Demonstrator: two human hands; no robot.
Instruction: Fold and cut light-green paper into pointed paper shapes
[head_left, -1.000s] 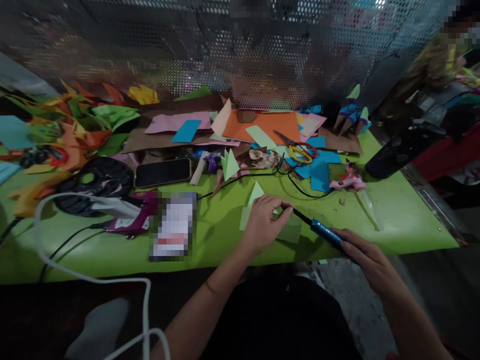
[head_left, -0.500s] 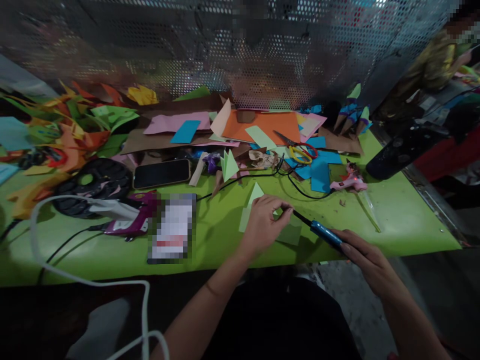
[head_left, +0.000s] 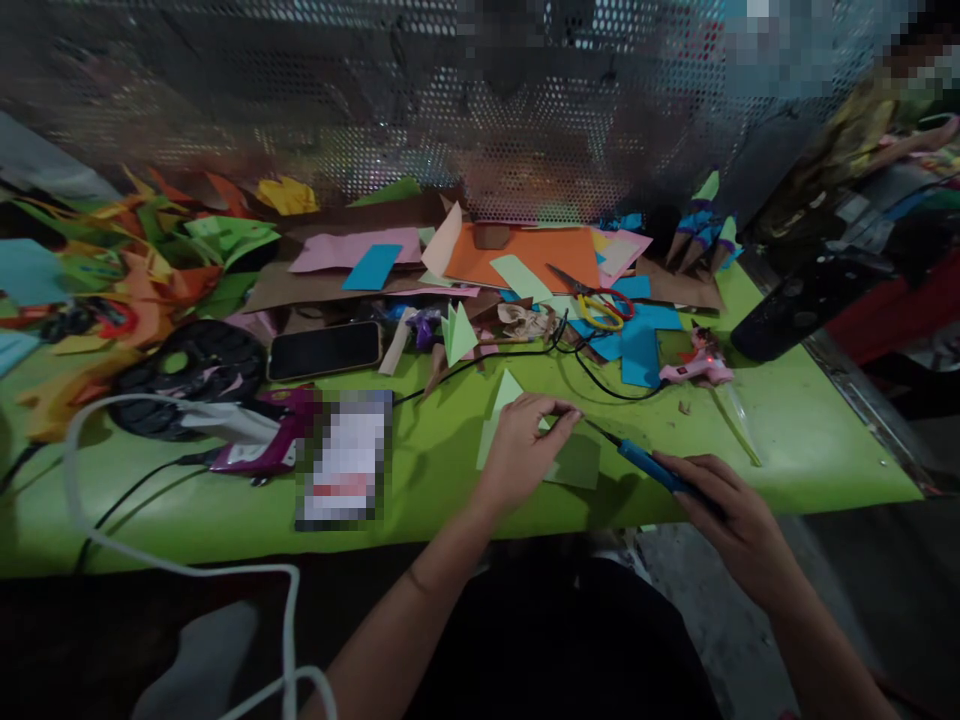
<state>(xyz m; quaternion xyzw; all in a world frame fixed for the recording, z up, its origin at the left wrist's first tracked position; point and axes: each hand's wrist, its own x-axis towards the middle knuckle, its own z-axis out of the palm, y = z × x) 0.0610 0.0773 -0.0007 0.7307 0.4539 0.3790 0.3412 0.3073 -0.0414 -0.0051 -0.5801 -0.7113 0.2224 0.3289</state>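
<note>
My right hand (head_left: 724,515) is wrapped round a slim blue-handled tool (head_left: 651,466) with a thin dark shaft that points up and left; its exact kind I cannot make out. Just off the shaft's tip is my left hand (head_left: 529,440), thumb and fingertips pinched together. Whatever sits in that pinch is too small to name. Under and behind the left hand lie pale green paper pieces (head_left: 574,468), partly covered by it. A folded light green paper (head_left: 458,333) stands farther back.
Yellow-and-red scissors (head_left: 598,308) rest on coloured paper. Two glue guns, purple (head_left: 259,445) and pink (head_left: 697,370), lie on the green tabletop (head_left: 427,470) with trailing cords. Two phones lie left; a dark bottle (head_left: 802,305) is at right. Behind rises a perforated metal panel (head_left: 375,100).
The blue-handled tool has shifted slightly and turned in my right hand, its thin tip now just apart from the left fingertips. My left hand stays nearly in place, still pinched.
</note>
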